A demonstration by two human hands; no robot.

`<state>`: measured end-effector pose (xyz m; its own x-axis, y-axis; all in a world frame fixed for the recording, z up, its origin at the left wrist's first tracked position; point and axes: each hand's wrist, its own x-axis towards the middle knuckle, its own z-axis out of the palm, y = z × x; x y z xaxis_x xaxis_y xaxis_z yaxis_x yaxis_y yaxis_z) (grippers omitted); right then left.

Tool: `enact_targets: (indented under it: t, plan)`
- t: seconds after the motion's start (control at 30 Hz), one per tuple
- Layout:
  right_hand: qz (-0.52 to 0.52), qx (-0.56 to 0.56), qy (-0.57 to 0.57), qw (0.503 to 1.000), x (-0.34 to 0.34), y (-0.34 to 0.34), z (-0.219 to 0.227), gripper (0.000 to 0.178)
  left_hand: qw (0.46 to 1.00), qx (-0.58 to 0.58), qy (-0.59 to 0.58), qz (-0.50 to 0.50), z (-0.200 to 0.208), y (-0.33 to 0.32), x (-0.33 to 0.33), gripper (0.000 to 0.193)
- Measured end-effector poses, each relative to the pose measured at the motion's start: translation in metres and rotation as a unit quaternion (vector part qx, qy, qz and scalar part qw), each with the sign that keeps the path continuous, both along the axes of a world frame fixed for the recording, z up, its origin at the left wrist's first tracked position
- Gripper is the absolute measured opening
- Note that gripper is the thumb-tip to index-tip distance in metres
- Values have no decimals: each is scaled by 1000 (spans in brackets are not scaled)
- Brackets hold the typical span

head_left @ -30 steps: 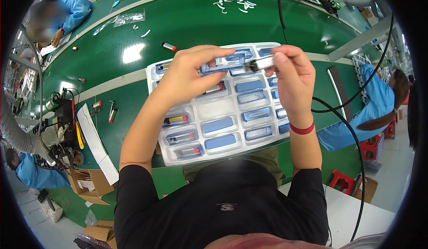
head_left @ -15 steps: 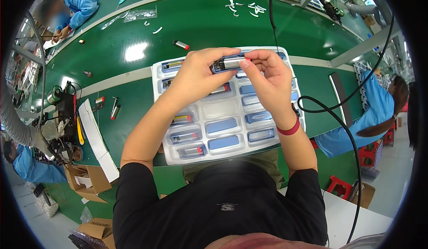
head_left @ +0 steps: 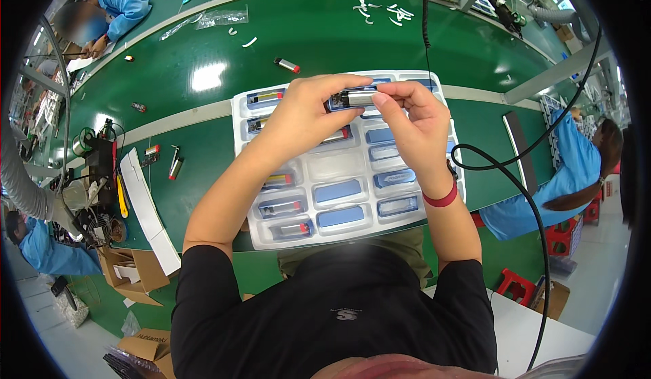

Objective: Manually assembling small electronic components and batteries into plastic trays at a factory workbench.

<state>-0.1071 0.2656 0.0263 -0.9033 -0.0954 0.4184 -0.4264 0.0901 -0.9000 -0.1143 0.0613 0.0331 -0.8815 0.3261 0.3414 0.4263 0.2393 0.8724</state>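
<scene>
Above a white moulded tray, my left hand holds a small blue case between thumb and fingers. A silver cylindrical battery cell lies lengthwise in the case's open side. My right hand is closed at the right end, its thumb on the cell and its forefinger along the case's upper edge. In the tray's compartments are blue cases, some with red-ended cells like the one at the lower left, others plain blue. My hands and forearms hide part of the tray.
A loose battery cell lies beyond the tray on the green bench. White strips, a yellow-handled tool and equipment stand left. A black cable loops at right. Co-workers in blue sit at far left and right.
The red end of the cell, visible earlier beside my right thumb, is now covered. Both hands have shifted very slightly right, still holding the case.
</scene>
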Motion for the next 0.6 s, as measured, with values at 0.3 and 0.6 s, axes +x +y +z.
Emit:
enact_targets:
  t: [0.3,0.6]
  plan:
    - [-68,119,163,977,-4,-9,-5,20,997,-28,-79,3,10,-4,-1,44]
    - [21,118,201,972,-14,8,-2,22,996,-29,-79,-32,9,-3,0,42]
